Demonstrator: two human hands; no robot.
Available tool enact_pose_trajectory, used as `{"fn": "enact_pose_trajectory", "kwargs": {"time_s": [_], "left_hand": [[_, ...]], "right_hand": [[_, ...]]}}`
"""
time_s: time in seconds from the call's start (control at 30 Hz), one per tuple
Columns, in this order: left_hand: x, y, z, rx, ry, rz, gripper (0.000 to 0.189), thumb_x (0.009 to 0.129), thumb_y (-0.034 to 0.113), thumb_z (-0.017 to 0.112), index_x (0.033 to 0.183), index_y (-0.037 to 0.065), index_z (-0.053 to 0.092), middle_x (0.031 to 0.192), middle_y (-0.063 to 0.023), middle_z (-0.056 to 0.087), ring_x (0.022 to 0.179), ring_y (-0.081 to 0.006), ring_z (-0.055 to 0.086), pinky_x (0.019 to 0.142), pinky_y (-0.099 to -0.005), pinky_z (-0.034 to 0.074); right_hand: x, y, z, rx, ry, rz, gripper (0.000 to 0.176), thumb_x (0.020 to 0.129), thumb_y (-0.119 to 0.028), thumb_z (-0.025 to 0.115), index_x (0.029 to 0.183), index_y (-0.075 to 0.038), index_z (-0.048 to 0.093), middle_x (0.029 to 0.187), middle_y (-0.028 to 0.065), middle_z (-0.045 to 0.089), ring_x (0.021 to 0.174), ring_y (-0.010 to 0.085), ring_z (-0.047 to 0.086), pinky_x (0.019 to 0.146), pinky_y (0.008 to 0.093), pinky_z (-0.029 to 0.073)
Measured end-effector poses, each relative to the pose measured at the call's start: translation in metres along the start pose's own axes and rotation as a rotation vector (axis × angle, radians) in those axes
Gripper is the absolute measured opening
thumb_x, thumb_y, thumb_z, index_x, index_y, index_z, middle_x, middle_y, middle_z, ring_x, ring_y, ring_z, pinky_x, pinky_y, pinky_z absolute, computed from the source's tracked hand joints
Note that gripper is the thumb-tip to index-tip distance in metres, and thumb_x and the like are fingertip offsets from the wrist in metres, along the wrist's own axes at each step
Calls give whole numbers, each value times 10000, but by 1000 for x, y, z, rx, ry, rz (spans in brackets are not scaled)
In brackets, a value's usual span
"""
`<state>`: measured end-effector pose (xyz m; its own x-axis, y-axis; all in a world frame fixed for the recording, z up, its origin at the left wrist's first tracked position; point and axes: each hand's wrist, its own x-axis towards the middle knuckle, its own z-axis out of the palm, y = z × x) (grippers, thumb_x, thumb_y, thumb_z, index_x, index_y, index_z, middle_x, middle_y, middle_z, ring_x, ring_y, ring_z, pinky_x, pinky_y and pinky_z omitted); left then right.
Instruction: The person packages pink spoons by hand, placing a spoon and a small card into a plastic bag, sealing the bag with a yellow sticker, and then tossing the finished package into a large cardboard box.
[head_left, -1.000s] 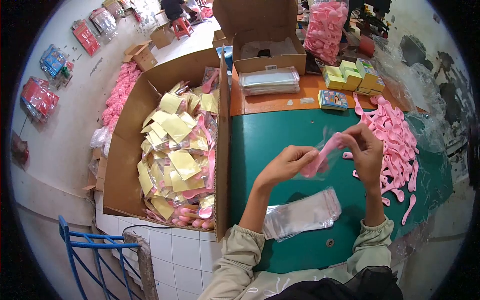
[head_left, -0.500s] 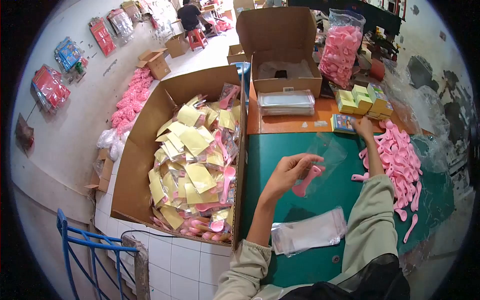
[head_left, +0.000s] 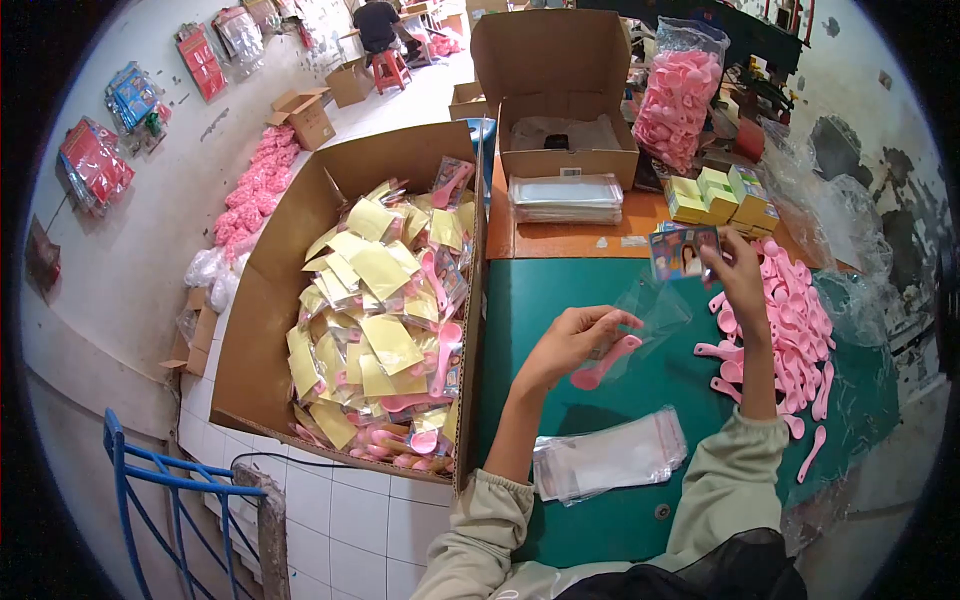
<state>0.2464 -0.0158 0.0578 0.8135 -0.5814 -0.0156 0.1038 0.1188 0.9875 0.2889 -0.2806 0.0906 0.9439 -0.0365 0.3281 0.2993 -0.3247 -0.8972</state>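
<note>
My left hand (head_left: 572,345) pinches a clear plastic bag (head_left: 660,308) over the green mat. A pink spoon (head_left: 606,364) shows at its fingers, along the lower side of the bag. My right hand (head_left: 738,272) grips a colourful printed card (head_left: 680,252) by its right end, beyond the bag's far side. Just right of that hand lies a heap of pink spoons (head_left: 795,320). A stack of clear flat bags (head_left: 610,455) rests on the mat below my left hand.
A large cardboard box (head_left: 262,330) full of packed spoons and cards stands left of the green mat (head_left: 530,300). Stacked cards (head_left: 718,198), a pile of clear sleeves (head_left: 566,199) and a smaller open carton (head_left: 570,165) sit at the back. A person (head_left: 378,25) sits far off.
My right hand has picked up a card from the small pile at the back and brought it up and slightly toward the bag. My left hand still holds the bag and spoon.
</note>
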Motion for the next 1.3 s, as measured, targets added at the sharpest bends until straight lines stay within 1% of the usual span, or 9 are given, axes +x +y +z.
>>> {"fn": "enact_pose_trajectory", "kwargs": {"time_s": [0.07, 0.4, 0.5, 0.6, 0.7, 0.8, 0.9, 1.1, 1.3], "left_hand": [[-2, 4, 4, -16, 11, -33, 342, 970, 281, 441, 1047, 6, 628, 878, -60, 657, 784, -94, 600, 713, -238, 496], [1, -5, 1, 111, -70, -85, 371, 976, 281, 421, 1061, -26, 611, 936, -114, 664, 861, -156, 640, 783, -271, 508], [2, -7, 6, 82, -50, -6, 334, 954, 267, 458, 1030, 1, 646, 780, -56, 664, 661, -58, 534, 580, -215, 443], [6, -10, 8, 114, -62, -8, 328, 953, 264, 458, 1019, 10, 654, 759, -53, 658, 634, -57, 510, 564, -214, 429], [5, -5, 10, 146, -107, -55, 367, 979, 275, 410, 1049, -24, 612, 933, -123, 664, 876, -168, 643, 789, -272, 510], [7, -2, 10, 293, -143, -86, 368, 979, 276, 411, 1045, -24, 613, 933, -126, 665, 869, -168, 644, 780, -272, 512], [7, -12, 14, 114, -108, 10, 323, 958, 256, 447, 1010, 18, 659, 836, -83, 681, 668, -76, 569, 604, -216, 457], [5, -5, 14, 145, -135, -72, 335, 958, 268, 446, 1015, 11, 655, 885, -102, 684, 847, -134, 648, 738, -246, 504], [4, -2, 13, 105, -155, -44, 359, 977, 262, 418, 1051, -30, 613, 943, -130, 666, 890, -173, 644, 797, -276, 508]], "right_hand": [[-33, -45, 10, 131, -102, 17, 122, 852, -53, 573, 971, -28, 564, 749, 14, 592, 571, 81, 544, 486, 220, 441], [-63, -72, -7, -421, -358, -178, 147, 814, 1, 592, 954, 10, 548, 748, 58, 620, 585, 73, 552, 500, 220, 437], [-68, -73, -6, -213, -194, -29, 146, 811, 10, 588, 953, 19, 552, 758, 58, 622, 587, 81, 559, 502, 223, 448], [-67, -83, -3, -125, -48, 17, 145, 811, 21, 576, 954, 29, 555, 761, 54, 623, 583, 83, 558, 498, 226, 455], [-68, -84, -4, -246, -233, -25, 122, 806, 18, 574, 928, 22, 561, 729, 67, 612, 577, 95, 562, 501, 241, 459], [-68, -84, -6, -430, -298, -89, 125, 789, 14, 580, 912, 24, 559, 720, 115, 605, 590, 161, 591, 542, 284, 461], [-69, -86, -7, -425, -289, -111, 127, 786, 3, 582, 909, 23, 558, 725, 129, 610, 609, 190, 606, 554, 297, 457], [-71, -84, -12, -435, -266, -105, 121, 788, -16, 589, 903, 15, 568, 730, 129, 621, 630, 191, 614, 554, 299, 454], [-71, -85, -16, -417, -247, -47, 108, 797, -13, 586, 896, 22, 559, 705, 91, 604, 574, 136, 574, 527, 269, 445]]}}
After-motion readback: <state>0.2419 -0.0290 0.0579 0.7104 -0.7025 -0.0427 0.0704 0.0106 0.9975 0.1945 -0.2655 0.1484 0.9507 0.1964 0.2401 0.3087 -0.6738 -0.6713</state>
